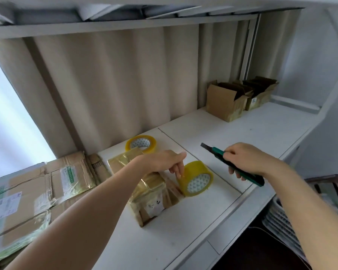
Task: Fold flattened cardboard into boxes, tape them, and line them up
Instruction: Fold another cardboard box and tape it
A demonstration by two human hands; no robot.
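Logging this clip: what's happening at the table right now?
A person is taping boxes at a white table. The left hand touches a yellow tape roll standing on edge beside a taped cardboard box. The right hand holds a green utility knife, blade out. Two open boxes sit at the far end.

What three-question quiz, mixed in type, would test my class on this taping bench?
1. True or false: the right hand holds a green knife with its blade out.
2. How many tape rolls are on the table?
3. Which does the left hand touch? A. the far roll B. the near roll C. the far boxes

Key: 1 true; 2 two; 3 B, fingertips on its top edge.
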